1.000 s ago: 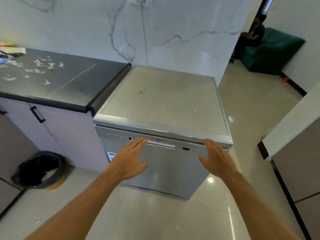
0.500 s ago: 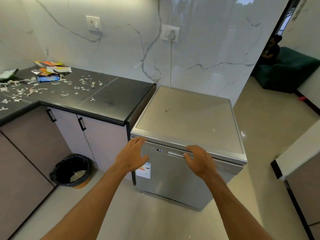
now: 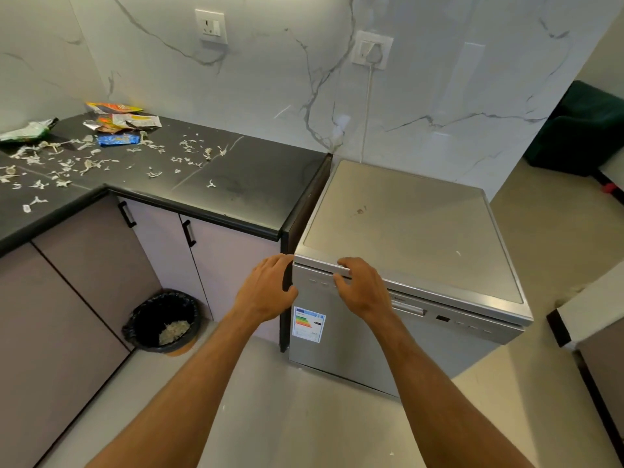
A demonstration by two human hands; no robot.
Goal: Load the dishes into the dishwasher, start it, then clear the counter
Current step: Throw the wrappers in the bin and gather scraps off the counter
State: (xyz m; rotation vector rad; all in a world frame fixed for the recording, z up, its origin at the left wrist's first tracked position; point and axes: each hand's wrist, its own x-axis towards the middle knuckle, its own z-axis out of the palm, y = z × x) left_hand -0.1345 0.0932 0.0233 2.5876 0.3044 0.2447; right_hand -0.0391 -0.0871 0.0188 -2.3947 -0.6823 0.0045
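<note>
Black-lined bin [image 3: 162, 320] beside cabinets [image 3: 84, 282]; plugged wall socket [image 3: 371, 49]; green sofa [image 3: 584, 130] far right.

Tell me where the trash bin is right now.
In the head view the trash bin stands on the floor at lower left, in the corner of the cabinets under the black counter, left of the dishwasher.

Walls: white marble slabs [image 3: 270, 79] with grey veins; one bare socket [image 3: 210, 27], one plugged socket [image 3: 371, 50] with a white cord [image 3: 366, 113] hanging down.
Floor: glossy beige tiles [image 3: 304, 417].
Furniture: mauve cabinets [image 3: 233, 265] with black handles [image 3: 189, 233]; dark green armchair [image 3: 587, 130] far right.
</note>
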